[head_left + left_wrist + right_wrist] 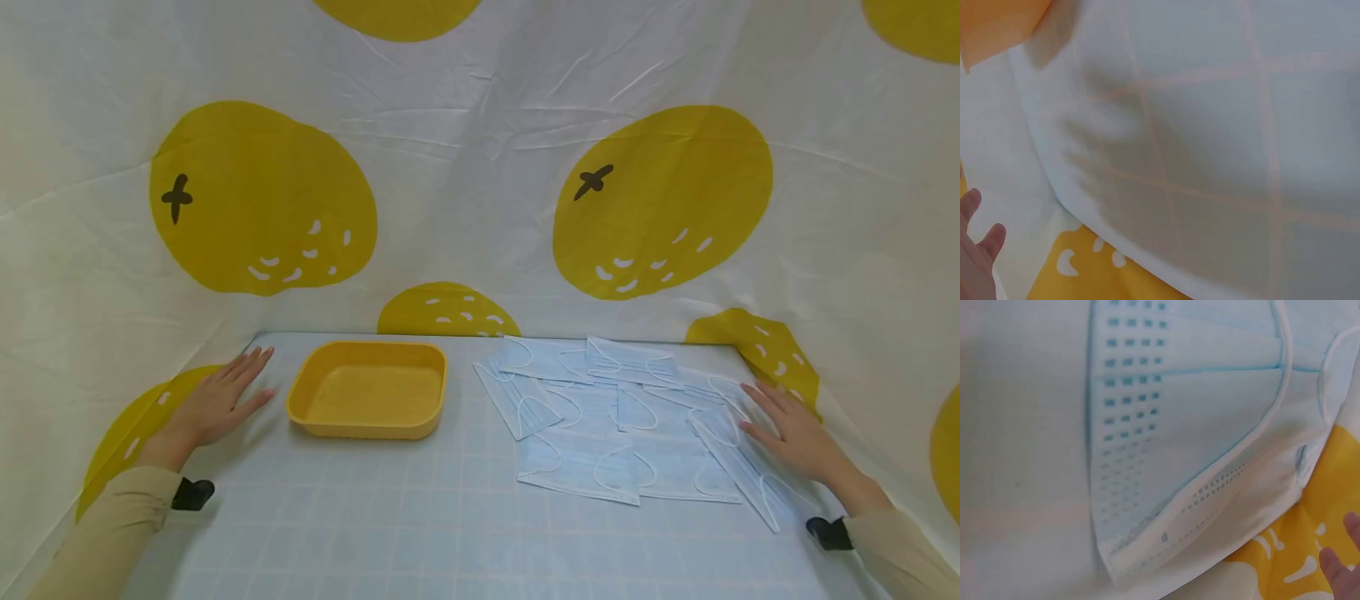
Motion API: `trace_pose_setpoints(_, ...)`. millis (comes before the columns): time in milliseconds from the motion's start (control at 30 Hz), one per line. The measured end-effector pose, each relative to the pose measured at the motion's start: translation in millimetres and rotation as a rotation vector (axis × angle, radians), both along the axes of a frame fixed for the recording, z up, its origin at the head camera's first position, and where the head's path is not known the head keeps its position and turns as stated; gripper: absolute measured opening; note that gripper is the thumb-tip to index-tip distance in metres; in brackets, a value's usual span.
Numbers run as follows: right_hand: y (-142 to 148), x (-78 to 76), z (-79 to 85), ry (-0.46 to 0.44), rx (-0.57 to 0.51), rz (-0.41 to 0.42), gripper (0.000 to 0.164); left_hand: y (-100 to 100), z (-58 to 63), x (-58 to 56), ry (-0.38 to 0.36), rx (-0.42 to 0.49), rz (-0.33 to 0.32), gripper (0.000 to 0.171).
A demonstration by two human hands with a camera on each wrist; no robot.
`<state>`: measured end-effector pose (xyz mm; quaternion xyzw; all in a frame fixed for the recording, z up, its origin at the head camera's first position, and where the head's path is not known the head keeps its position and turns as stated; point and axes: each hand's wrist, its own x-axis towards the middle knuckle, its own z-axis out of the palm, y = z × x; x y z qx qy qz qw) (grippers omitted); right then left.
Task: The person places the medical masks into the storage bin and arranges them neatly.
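Note:
Several light blue face masks (585, 458) with white ear loops lie spread and overlapping on the right half of the table. My right hand (795, 437) hovers at their right edge with fingers extended, holding nothing. In the right wrist view one mask (1210, 394) fills much of the picture, and fingertips (1335, 569) show at the lower right. A yellow rectangular tray (367, 432) stands left of the masks, its inside bare. To its left is my left hand (217, 404), fingers straight and spread, apart from the tray. The left wrist view shows that hand's shadow on the tablecloth.
A pale blue checked cloth (405, 525) covers the table. White fabric with large yellow fruit prints (262, 200) hangs behind and along both sides. Black wrist straps (192, 494) sit at both sleeve cuffs.

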<state>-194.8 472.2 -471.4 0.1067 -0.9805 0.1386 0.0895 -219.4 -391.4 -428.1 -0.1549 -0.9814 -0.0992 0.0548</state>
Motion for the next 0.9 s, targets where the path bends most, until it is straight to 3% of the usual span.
trace_pose_setpoints(300, 0, 8.1, 6.6, -0.072, -0.115, -0.045, 0.068, 4, 0.1, -6.1, -0.033, 0.164, 0.02, 0.065)
trace_pose_setpoints(500, 2, 16.3, 9.9, -0.044, -0.148, -0.058, 0.061, 11, -1.8, -8.7, -0.076, 0.262, 0.044, 0.066)
trace_pose_setpoints(600, 2, 19.9, 11.0, -0.043, -0.176, -0.107, 0.06, 15, -2.0, -8.9, -0.081, 0.332, 0.044, 0.066)
trace_pose_setpoints(700, 1, 21.7, 12.3, -0.098, -0.208, -0.188, 0.064, 19, 0.0, -8.3, -0.081, 0.385, 0.054, 0.062)
trace_pose_setpoints(900, 3, 22.9, 18.0, -0.161, -0.286, -0.284, 0.065, 25, 7.4, -11.7, -0.077, 0.435, 0.1, 0.055)
